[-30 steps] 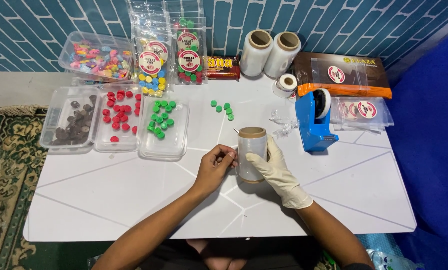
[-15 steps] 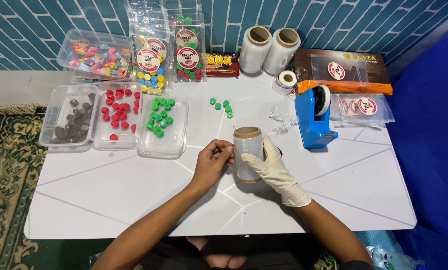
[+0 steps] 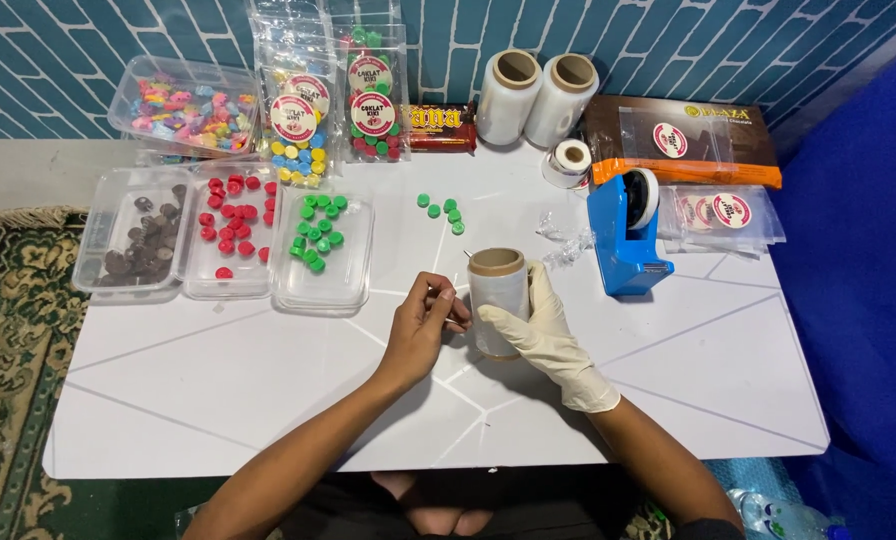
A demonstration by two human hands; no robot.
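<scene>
Chocolates: brown tray (image 3: 96, 262), red tray (image 3: 200, 283), green tray (image 3: 353, 285).

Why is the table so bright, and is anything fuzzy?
In the head view, even light from above makes the white table gleam; a soft shadow sits under the gloved right hand holding the wrap roll. The left hand looks sharp; edges bend slightly.

Film roll's (image 3: 498, 300) lower side hidden by gloved hand (image 3: 538, 330), top bags (image 3: 368, 40) cropped

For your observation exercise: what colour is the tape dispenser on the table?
Blue; the tape dispenser shows clearly in the head view.
</scene>
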